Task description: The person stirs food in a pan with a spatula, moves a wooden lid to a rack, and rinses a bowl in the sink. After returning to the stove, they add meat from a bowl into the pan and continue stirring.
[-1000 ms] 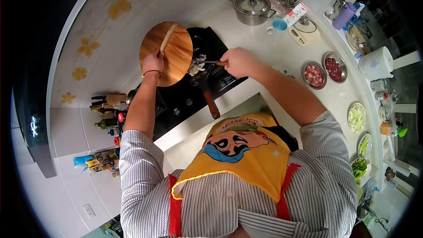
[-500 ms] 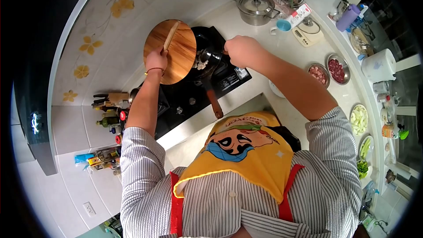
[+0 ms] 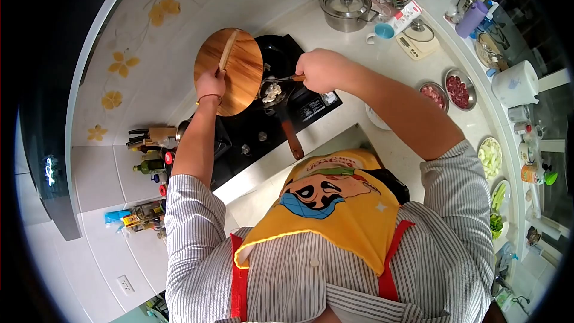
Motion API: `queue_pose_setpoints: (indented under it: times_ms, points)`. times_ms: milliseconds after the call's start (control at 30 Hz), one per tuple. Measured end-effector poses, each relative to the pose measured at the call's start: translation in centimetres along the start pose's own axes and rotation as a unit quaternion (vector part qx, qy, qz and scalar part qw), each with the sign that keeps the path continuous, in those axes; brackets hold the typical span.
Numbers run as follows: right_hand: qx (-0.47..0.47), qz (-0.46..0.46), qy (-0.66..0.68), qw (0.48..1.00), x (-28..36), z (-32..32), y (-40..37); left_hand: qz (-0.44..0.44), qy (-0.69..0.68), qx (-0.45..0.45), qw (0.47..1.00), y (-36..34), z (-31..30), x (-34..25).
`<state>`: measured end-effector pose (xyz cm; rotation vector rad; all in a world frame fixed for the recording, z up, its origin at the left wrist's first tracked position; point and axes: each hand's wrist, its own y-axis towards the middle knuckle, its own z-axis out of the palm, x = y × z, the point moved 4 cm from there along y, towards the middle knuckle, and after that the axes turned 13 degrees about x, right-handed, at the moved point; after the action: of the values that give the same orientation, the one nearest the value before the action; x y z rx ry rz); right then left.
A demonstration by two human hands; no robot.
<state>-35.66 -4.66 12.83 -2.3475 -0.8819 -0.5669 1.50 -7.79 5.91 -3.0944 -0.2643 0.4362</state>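
Observation:
My left hand [image 3: 210, 85] is closed round the bar handle of a round wooden lid [image 3: 245, 78], tilted up beside a black wok [image 3: 274, 51]. My right hand [image 3: 326, 70] grips the wooden end of a spatula [image 3: 286, 78], which reaches left into the wok. Pale food pieces [image 3: 272, 92] sit in the wok close to the spatula, too small to name. The lid hides the wok's left part. Toward my body points the wok's brown wooden handle [image 3: 291, 139], touched by neither hand.
Beneath the wok is a black stove [image 3: 239, 155]. A lidded steel pot [image 3: 345, 9], blue mug [image 3: 384, 31] and kitchen scale [image 3: 417, 43] stand behind. To the right are bowls of meat [image 3: 458, 91] and a plate of cut vegetables [image 3: 489, 158]. Bottles and a knife block [image 3: 160, 135] line the left.
My right hand has shifted slightly left, and the spatula's angle in the wok has changed. The lid in my left hand has moved a little left, still held by its handle.

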Motion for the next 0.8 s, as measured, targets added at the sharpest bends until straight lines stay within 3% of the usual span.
queue_pose_setpoints:
  times_ms: [67, 200, 300, 500, 600, 667, 800]
  points:
    - [0.061, 0.083, -0.081, 0.991, 1.7, -1.6, -1.9, -0.004, 0.006, 0.004, 1.000, -0.4, -0.5, -0.8]
    - [0.066, 0.089, -0.111, 0.988, 1.1, -0.4, -1.6, -0.016, 0.008, 0.016, 1.000, -0.5, -0.6, -1.2]
    - [-0.003, 0.078, -0.098, 0.992, -1.3, 2.1, 1.0, 0.004, 0.012, 0.001, 1.000, -0.4, -0.4, -0.8]
    - [-0.142, 0.096, 0.091, 0.981, -6.4, 6.4, 5.7, 0.004, -0.047, 0.005, 0.999, 0.4, 0.3, 1.1]
    - [-0.130, 0.070, 0.112, 0.983, -7.1, 7.6, 6.1, 0.010, -0.037, -0.020, 0.999, 0.1, 0.2, 1.4]
    - [-0.014, 0.048, 0.274, 0.960, -8.2, 8.7, 6.6, 0.010, -0.040, -0.022, 0.999, 0.2, 0.5, 1.9]
    - [0.030, 0.049, 0.271, 0.961, -5.7, 3.7, 2.1, 0.007, -0.038, -0.010, 0.999, -1.0, -0.4, 0.7]
